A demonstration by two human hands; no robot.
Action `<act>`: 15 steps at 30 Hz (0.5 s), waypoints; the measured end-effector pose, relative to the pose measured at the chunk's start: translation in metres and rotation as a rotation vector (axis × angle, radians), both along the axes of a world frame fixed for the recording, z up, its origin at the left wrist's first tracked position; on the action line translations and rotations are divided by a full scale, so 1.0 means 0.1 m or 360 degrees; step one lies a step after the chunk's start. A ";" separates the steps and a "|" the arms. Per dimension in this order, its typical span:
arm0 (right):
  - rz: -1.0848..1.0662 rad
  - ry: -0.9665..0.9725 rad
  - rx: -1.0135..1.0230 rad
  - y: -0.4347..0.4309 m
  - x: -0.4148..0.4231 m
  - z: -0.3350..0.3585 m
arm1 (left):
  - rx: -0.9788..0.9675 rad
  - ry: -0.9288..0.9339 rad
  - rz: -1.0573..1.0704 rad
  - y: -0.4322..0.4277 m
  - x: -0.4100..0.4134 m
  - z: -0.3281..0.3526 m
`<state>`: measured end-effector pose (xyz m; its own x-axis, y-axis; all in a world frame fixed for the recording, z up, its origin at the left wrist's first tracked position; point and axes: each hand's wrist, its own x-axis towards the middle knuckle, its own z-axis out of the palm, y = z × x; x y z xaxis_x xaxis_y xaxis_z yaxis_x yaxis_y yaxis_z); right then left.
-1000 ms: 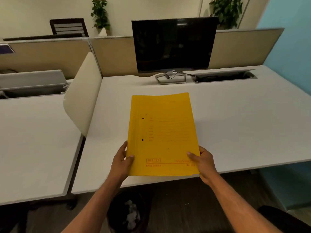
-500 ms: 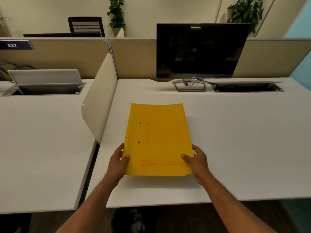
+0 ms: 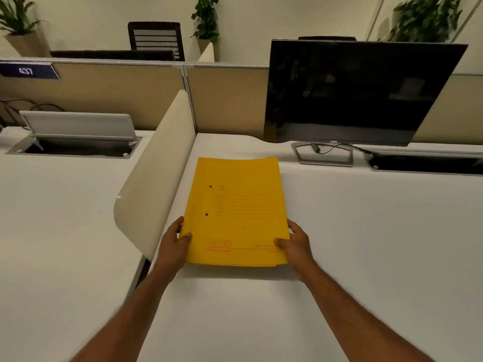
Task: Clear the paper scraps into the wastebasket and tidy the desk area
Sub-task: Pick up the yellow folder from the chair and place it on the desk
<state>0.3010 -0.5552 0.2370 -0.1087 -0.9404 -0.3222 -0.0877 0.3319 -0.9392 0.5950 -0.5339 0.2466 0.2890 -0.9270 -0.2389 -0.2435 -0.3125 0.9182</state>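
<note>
A yellow file folder [image 3: 236,205] with red print and two punch holes is held just above the white desk [image 3: 366,231], near the desk's left side. My left hand [image 3: 173,242] grips its near left corner, thumb on top. My right hand [image 3: 296,242] grips the near right corner the same way. The folder casts a shadow on the desk under its near edge. No paper scraps or wastebasket are in view.
A cream curved divider [image 3: 154,194] stands right beside the folder's left edge. A black monitor [image 3: 358,92] on a stand sits at the back, with an open cable tray [image 3: 426,163] to its right. The neighbouring desk [image 3: 52,218] has a raised cable flap [image 3: 78,126].
My hands have carried the folder forward and left over the desk, toward the divider. The view shifted forward; the wastebasket under the desk edge has dropped out of sight.
</note>
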 end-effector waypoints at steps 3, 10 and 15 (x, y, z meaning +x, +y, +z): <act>0.0052 -0.0004 -0.0007 -0.39 0.08 0.00 | -0.0020 -0.0045 0.0040 -0.38 0.07 -0.04; 0.0130 -0.0003 0.0015 -1.12 0.18 -0.09 | -0.0027 -0.0226 0.0097 -1.20 0.19 -0.20; 0.0219 0.0247 -0.0077 -1.40 0.25 -0.17 | -0.0009 -0.0478 -0.0026 -1.52 0.25 -0.26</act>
